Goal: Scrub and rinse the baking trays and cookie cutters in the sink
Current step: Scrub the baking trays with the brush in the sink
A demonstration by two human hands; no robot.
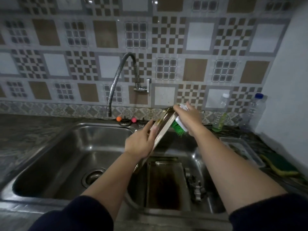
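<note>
My left hand (140,144) grips a metal baking tray (164,125), held tilted on edge above the divide of the double sink (70,200). My right hand (189,116) holds a white scrub brush with green bristles (179,127) pressed against the tray's inner face. A second, darkened baking tray (165,182) lies flat in the right basin. Metal cookie cutters (196,185) lie beside it, partly hidden by my right forearm.
A flexible tap (116,80) arches over the left basin, no water visible. The left basin shows only its drain (93,177). On the right counter are a clear container (241,149), a green-yellow sponge (280,165) and plastic bottles (253,112).
</note>
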